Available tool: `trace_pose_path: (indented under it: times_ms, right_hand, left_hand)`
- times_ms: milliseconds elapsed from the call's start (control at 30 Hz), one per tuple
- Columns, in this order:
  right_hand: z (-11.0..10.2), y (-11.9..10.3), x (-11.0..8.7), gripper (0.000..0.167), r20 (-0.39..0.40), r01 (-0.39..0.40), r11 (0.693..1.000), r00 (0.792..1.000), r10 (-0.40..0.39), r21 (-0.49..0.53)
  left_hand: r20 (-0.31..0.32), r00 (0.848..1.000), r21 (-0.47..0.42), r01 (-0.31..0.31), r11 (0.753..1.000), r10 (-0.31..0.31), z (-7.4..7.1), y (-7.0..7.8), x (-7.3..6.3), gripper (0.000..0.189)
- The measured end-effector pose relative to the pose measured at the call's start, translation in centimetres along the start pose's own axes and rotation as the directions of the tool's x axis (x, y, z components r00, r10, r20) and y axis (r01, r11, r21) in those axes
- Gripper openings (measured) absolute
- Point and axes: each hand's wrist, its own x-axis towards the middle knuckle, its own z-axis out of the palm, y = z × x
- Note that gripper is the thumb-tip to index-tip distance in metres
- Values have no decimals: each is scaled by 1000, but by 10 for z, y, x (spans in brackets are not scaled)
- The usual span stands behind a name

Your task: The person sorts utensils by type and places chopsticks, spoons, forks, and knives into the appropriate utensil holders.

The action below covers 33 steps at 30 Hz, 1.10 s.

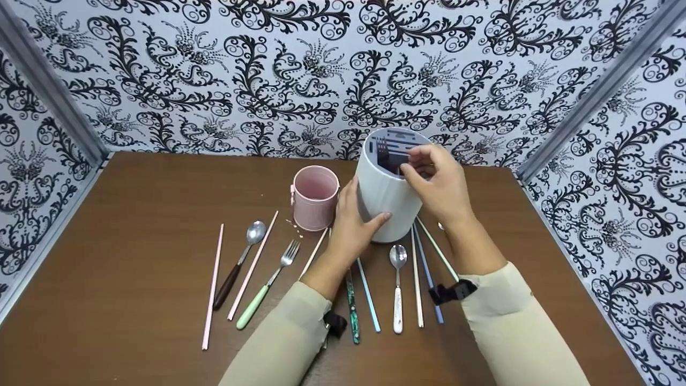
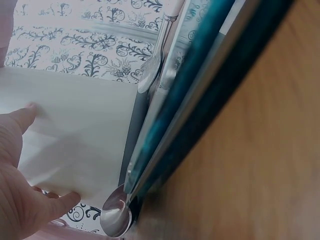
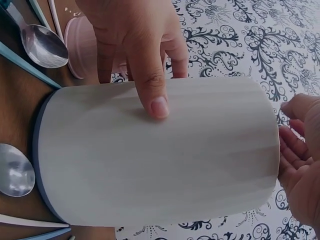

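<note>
A tall white cylindrical holder (image 1: pixel 383 206) stands tilted on the table, its slotted dark inside showing at the mouth. Against its left side, my left hand (image 1: pixel 351 222) grips it with the thumb across the front and the fingers behind. My right hand (image 1: pixel 442 185) is at the upper right rim, with bent fingers reaching over the mouth; I cannot tell whether they pinch anything. Something dark with tines (image 1: pixel 382 147) shows inside the mouth. In the right wrist view, the left thumb lies on the holder's smooth wall (image 3: pixel 200 160). Just left of that hand sits a pink cup (image 1: pixel 316 214).
A white-handled spoon (image 1: pixel 397 260) lies in front of the holder, among several chopsticks (image 1: pixel 417 284). Further left are a green-handled fork (image 1: pixel 260 300), a dark-handled spoon (image 1: pixel 230 284) and pink chopsticks (image 1: pixel 213 287). Patterned walls (image 1: pixel 241 80) enclose the brown table (image 1: pixel 144 241).
</note>
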Motion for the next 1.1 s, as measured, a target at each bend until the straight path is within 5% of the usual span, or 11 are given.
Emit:
trace_pose_path:
  times_ms: [333, 767, 1100]
  right_hand:
    - [-7, 5, -25, 26, -130, 103, 989, 987, -89, 104]
    - [-19, 38, -56, 23, -274, 37, 965, 961, 37, 260]
    - [-22, 67, -75, 25, -264, -90, 960, 951, 162, 263]
  left_hand:
    - [3, 1000, -3, 19, 1000, -19, -1, 1, -2, 101]
    - [9, 999, 14, 37, 999, -37, 1, 0, -2, 102]
    - [1, 1000, 14, 20, 1000, -20, 1, -2, -1, 102]
